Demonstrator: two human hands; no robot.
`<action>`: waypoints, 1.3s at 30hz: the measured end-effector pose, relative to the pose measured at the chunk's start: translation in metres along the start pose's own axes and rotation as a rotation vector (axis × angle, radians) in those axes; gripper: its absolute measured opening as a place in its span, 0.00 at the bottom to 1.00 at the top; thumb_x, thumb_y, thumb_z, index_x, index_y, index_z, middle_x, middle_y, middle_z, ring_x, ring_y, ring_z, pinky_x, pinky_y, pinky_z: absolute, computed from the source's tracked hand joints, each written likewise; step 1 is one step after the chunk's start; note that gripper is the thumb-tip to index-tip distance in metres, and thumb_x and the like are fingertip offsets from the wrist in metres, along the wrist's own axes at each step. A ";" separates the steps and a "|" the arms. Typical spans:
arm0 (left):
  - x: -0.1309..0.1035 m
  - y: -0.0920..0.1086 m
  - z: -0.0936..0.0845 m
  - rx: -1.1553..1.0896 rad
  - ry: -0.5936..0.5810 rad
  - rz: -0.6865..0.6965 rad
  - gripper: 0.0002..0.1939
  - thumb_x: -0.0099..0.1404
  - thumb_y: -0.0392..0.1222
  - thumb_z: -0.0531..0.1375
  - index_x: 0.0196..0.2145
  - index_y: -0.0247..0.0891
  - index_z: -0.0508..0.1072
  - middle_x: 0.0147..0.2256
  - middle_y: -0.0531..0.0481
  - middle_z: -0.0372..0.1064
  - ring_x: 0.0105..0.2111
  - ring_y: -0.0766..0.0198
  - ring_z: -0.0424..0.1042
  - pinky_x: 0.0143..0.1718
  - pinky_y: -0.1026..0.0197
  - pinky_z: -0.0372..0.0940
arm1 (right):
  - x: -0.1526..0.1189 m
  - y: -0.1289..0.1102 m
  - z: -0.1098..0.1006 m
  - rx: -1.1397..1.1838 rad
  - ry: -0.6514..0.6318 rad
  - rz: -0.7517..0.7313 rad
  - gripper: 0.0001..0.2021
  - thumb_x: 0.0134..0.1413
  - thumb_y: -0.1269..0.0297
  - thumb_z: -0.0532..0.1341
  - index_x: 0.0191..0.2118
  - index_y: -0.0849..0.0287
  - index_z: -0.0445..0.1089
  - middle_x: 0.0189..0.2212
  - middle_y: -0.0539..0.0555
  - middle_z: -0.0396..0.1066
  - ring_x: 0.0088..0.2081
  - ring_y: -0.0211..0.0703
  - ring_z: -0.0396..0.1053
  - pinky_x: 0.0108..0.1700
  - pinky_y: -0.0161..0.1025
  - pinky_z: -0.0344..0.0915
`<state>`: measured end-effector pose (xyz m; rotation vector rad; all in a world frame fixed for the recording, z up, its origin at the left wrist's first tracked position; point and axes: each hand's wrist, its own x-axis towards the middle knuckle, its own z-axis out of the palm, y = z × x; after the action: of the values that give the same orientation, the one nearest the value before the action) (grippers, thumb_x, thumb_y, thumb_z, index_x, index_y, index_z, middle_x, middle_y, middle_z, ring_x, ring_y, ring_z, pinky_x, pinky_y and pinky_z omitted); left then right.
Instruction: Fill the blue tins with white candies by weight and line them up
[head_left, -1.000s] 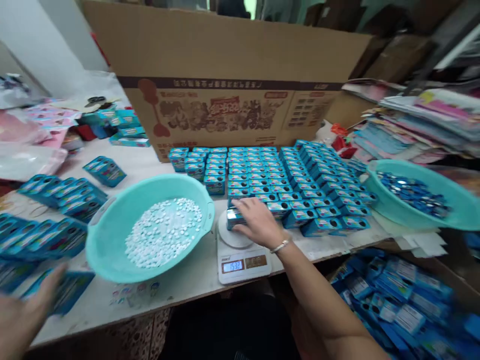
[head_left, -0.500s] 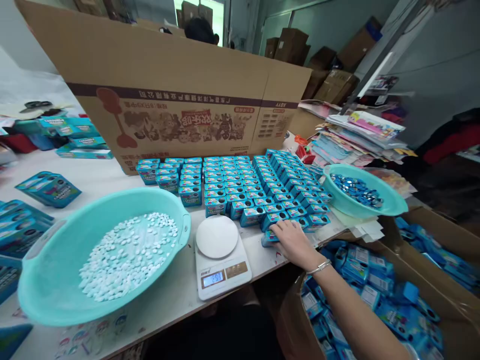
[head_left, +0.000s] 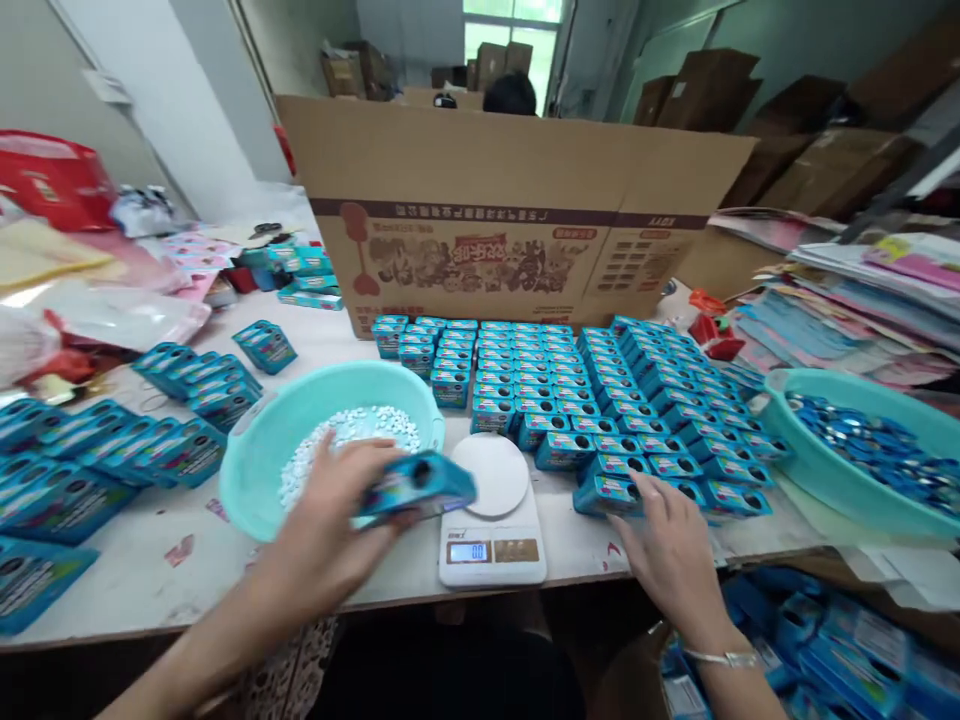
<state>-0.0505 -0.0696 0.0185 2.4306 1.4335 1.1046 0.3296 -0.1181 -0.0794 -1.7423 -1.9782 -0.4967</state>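
My left hand (head_left: 341, 525) is closed around a small blue box (head_left: 427, 480) with a round dark hole in its top. It holds the box in the air between the turquoise basin (head_left: 247, 460) of white tablets (head_left: 379, 425) and the white digital scale (head_left: 491, 560), whose display reads 0.0. The bare plate (head_left: 499, 475) of the scale lies just right of the box. My right hand (head_left: 671, 550), a bracelet at its wrist, grips the right end of another blue box (head_left: 607, 495) at the front of the rows (head_left: 532, 375).
A printed cardboard sheet (head_left: 480, 160) stands behind the rows. More blue boxes (head_left: 75, 460) stand at the left. On the right are a turquoise basin (head_left: 784, 420) of shiny blue packets, stacked papers (head_left: 810, 320), and a carton of blue boxes (head_left: 832, 650) below the table edge. A person's head (head_left: 510, 93) shows beyond.
The view has turned left. My left hand has come into view with a blue box in it. My right hand stays at the front box. The scale's reading has changed to 0.0.
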 end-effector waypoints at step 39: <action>-0.125 -0.120 0.030 -0.142 0.435 -0.400 0.59 0.57 0.64 0.65 0.70 0.45 0.30 0.66 0.32 0.46 0.68 0.43 0.48 0.64 0.39 0.55 | 0.166 -0.371 0.115 0.593 -1.296 -0.457 0.15 0.64 0.54 0.55 0.48 0.59 0.68 0.45 0.61 0.73 0.43 0.55 0.71 0.47 0.50 0.67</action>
<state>-0.1537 -0.0959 -0.1211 1.7630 1.7798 1.6180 -0.0654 0.0322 -0.0724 -1.2261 -2.8699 1.3216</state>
